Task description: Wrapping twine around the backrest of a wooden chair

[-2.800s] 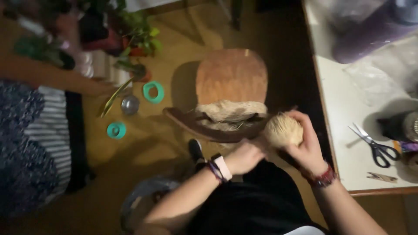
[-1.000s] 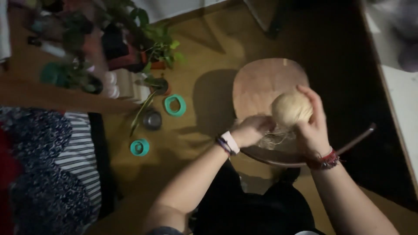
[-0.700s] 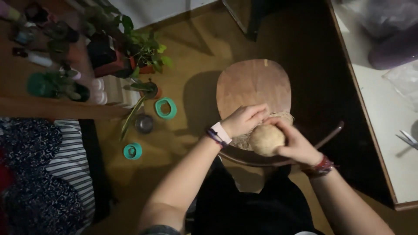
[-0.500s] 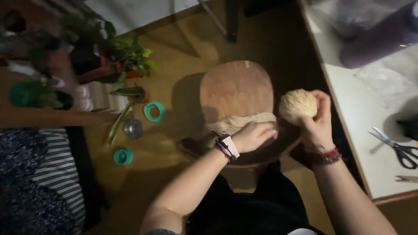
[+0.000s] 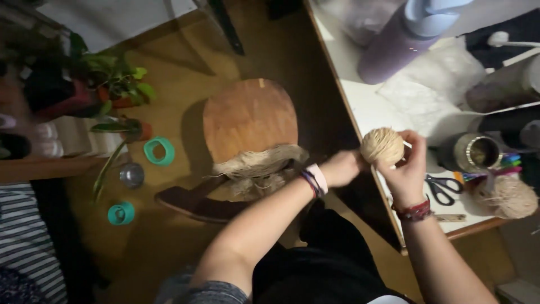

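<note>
My right hand [image 5: 406, 169] grips a ball of pale twine [image 5: 382, 145] held over the left edge of a white table [image 5: 371, 107]. My left hand [image 5: 344, 168] is closed right beside the ball, fingers pinching at its lower left side, apparently on the strand. Loose pale twine [image 5: 260, 165] is draped in a loop over the back of a wooden chair [image 5: 250, 121] to the left of my hands. A watch and dark bands sit on my left wrist, a red beaded bracelet on my right.
On the table lie black-handled scissors [image 5: 444, 187], a metal cup [image 5: 470, 152], another twine bundle [image 5: 509, 197], a purple bottle [image 5: 396, 45] and clear plastic. On the floor at left stand potted plants [image 5: 115, 76], two teal rings [image 5: 158, 151] and a small metal pot [image 5: 131, 175].
The view has swung right, bringing more of the table in. Both hands and the ball moved away from the chair toward the table edge; my left hand left the draped twine and joined the ball.
</note>
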